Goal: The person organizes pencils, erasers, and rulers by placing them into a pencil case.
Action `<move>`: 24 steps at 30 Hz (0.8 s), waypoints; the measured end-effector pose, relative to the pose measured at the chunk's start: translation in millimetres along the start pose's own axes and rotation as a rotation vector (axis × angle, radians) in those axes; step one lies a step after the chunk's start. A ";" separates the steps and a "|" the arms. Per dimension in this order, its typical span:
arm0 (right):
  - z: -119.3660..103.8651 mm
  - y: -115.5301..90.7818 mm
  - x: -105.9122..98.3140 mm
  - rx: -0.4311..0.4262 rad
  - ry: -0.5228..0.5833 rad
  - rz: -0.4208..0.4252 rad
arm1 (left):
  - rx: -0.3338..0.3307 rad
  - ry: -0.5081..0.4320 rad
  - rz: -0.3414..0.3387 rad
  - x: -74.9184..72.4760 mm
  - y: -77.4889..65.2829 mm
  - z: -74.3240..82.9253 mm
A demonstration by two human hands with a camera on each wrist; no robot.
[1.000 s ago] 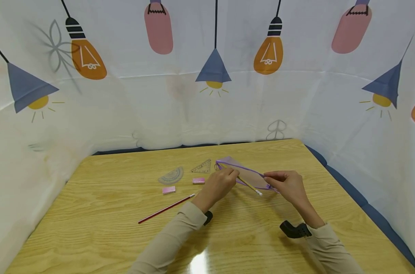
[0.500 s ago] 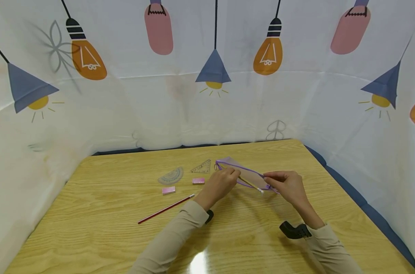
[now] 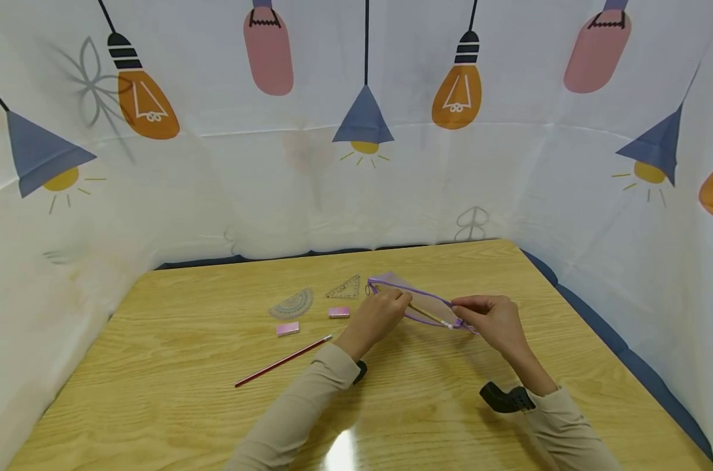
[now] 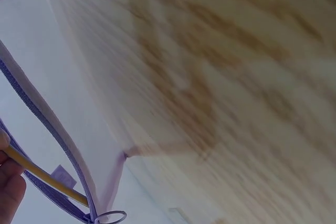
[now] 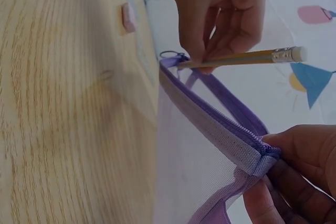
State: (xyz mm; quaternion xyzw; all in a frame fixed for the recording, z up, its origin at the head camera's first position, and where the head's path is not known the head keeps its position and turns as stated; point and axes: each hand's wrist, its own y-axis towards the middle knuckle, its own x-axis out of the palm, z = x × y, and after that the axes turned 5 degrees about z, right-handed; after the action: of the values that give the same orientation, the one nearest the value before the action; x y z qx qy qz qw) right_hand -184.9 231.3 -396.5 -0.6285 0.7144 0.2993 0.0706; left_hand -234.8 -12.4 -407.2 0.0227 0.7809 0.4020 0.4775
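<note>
Yellow pencil (image 5: 241,59): eraser end swung nearer pouch (image 5: 210,124), seemingly part-inserted; left hand (image 3: 380,318) pinches pencil, right hand (image 3: 499,320) pinches pouch corner.

The wood-grained table (image 3: 156,340) bears a protractor (image 3: 292,303) and, to its right, a set square (image 3: 346,288). Before them lie a left eraser (image 3: 288,328), a right eraser (image 3: 339,313) and a slanting red pencil (image 3: 282,361).

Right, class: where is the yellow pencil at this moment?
The yellow pencil is right of centre in the head view, held by the left grip at the open mouth of the purple-edged mesh pouch.
</note>
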 end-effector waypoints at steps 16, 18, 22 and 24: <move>-1.2 -0.3 -2.6 0.002 0.005 0.001 | -0.026 0.066 -0.068 6.2 5.9 5.1; -1.6 -0.5 -2.8 0.004 0.009 -0.001 | -0.028 0.070 -0.067 7.3 6.1 5.9; -2.4 -0.9 -2.8 0.008 0.012 -0.001 | -0.027 0.099 -0.051 9.5 6.6 7.2; -3.0 -1.1 -2.8 0.010 0.013 0.000 | -0.027 0.113 -0.043 10.3 6.8 7.7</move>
State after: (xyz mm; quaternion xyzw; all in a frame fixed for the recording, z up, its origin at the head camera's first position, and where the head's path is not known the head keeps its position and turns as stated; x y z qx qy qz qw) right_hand -182.5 232.1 -393.1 -0.6302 0.7163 0.2916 0.0693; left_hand -236.9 1.2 -412.0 -0.0235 0.8015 0.4027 0.4414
